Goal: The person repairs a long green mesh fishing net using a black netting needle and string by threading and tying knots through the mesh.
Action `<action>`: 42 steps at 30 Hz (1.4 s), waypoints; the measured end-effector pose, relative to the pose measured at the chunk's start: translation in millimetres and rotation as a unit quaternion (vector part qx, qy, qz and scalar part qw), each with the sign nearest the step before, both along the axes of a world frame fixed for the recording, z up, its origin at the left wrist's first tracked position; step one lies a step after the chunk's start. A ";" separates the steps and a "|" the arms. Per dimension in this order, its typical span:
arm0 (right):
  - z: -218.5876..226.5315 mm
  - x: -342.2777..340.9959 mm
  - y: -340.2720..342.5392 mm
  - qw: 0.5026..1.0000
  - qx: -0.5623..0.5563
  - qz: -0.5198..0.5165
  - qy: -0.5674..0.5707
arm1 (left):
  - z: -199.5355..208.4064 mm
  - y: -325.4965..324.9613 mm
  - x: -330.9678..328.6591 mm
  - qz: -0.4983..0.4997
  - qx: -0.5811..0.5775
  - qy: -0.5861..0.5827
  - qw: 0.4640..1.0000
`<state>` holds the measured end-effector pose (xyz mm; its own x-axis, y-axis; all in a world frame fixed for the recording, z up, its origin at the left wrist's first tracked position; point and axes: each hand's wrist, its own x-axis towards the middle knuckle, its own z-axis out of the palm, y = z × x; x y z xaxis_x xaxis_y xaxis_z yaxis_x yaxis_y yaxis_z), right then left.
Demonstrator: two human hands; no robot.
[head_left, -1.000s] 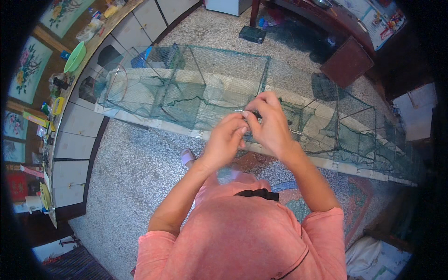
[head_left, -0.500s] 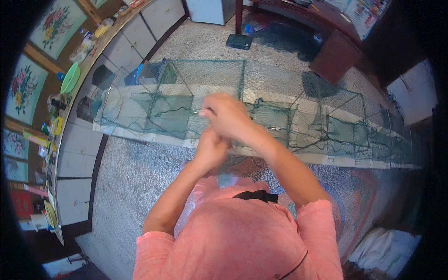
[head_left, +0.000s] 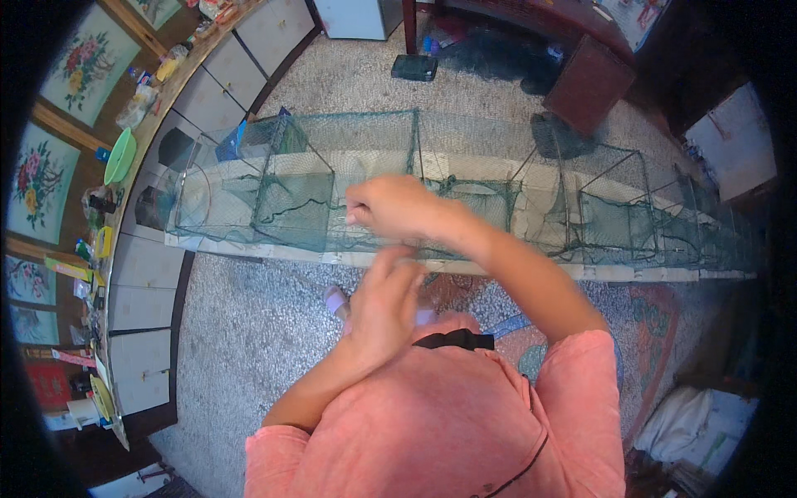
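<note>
Speckled floor (head_left: 249,332) — net trap (head_left: 332,191) under right hand (head_left: 394,207), fingers pinched; left hand (head_left: 386,303) loose.

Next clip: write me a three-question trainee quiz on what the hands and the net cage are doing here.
1. True or false: the right hand is raised over the long green net cage.
2. Which is closer to the person's chest? A) left hand B) right hand
3. Fill in: the net cage lies on the ____ in front of the person.

Key
1. True; it is above the mesh with its fingers pinched together, though what they pinch is too small to tell.
2. A; the left hand is lower in the picture, just above the pink shirt.
3. Floor, speckled grey.
</note>
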<state>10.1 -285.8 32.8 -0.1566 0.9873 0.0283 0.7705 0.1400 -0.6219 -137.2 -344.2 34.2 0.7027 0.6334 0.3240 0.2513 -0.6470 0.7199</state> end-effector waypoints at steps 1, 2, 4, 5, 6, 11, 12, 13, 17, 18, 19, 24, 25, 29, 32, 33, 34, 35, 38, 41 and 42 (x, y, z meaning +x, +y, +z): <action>2.8 1.5 0.6 1.000 -0.015 0.007 -0.002 | -6.8 5.2 4.4 -0.059 -0.075 -0.064 0.993; 4.1 3.4 1.9 0.999 -0.031 0.014 -0.003 | -4.8 6.0 9.3 -0.089 -0.087 -0.043 0.991; 2.8 10.7 8.4 0.998 -0.031 0.058 0.010 | 0.0 3.9 26.6 -0.153 -0.109 -0.008 0.982; 2.1 14.1 11.4 0.996 -0.031 0.080 0.016 | -10.4 4.3 40.9 -0.176 -0.108 -0.020 0.978; 0.6 16.1 15.5 0.994 -0.056 0.090 0.025 | -25.0 3.5 56.5 -0.194 -0.109 -0.033 0.974; 2.4 31.3 24.4 0.987 -0.107 0.111 0.046 | -29.2 -4.9 108.3 -0.191 -0.213 -0.040 0.957; 2.8 32.8 26.1 0.986 -0.110 0.113 0.052 | -28.5 -2.3 110.4 -0.202 -0.232 -0.066 0.949; 2.6 31.3 26.1 0.987 -0.105 0.118 0.028 | -27.5 -1.0 111.5 -0.212 -0.252 -0.092 0.940; 9.2 18.2 29.6 0.978 -0.187 0.097 0.005 | -9.4 9.9 90.6 -0.226 -0.259 -0.069 0.936; 12.4 17.0 26.5 0.976 -0.197 0.081 0.037 | -8.0 15.1 78.9 -0.242 -0.224 -0.043 0.943; 13.9 16.4 25.6 0.974 -0.204 0.065 0.070 | -6.8 21.0 69.0 -0.259 -0.187 -0.015 0.947; 8.6 -6.3 15.6 0.994 -0.027 0.049 0.097 | -1.4 9.7 20.4 -0.228 -0.175 -0.056 0.956; 15.5 -13.1 17.3 0.991 -0.008 0.044 0.127 | 2.7 8.5 14.5 -0.221 -0.188 -0.072 0.954; 51.6 -27.9 27.8 0.967 0.103 0.019 0.233 | 20.2 12.1 -2.2 -0.194 -0.101 -0.020 0.976; 93.4 -23.7 19.9 0.919 0.089 -0.012 0.383 | 27.0 23.7 -9.3 -0.081 -0.034 0.034 0.996; 102.8 -19.5 14.7 0.882 0.099 -0.008 0.461 | 25.2 32.6 -9.4 -0.036 -0.024 0.050 0.998; 113.4 -14.5 9.2 0.865 0.130 0.002 0.484 | 21.6 39.5 -9.0 0.010 -0.018 0.068 0.997; 126.9 -8.0 2.4 0.847 0.162 0.012 0.506 | 17.0 43.5 -5.4 0.038 -0.017 0.034 0.999; 164.9 23.9 -33.9 0.888 0.285 0.001 0.362 | -0.8 56.7 4.1 0.079 -0.029 -0.037 0.996; 195.9 86.6 -97.5 0.738 0.210 0.199 0.610 | -16.1 64.2 14.8 0.012 -0.072 -0.044 0.996; 199.5 103.1 -109.1 0.663 0.134 0.246 0.695 | -19.7 64.9 10.7 0.014 -0.075 -0.046 0.996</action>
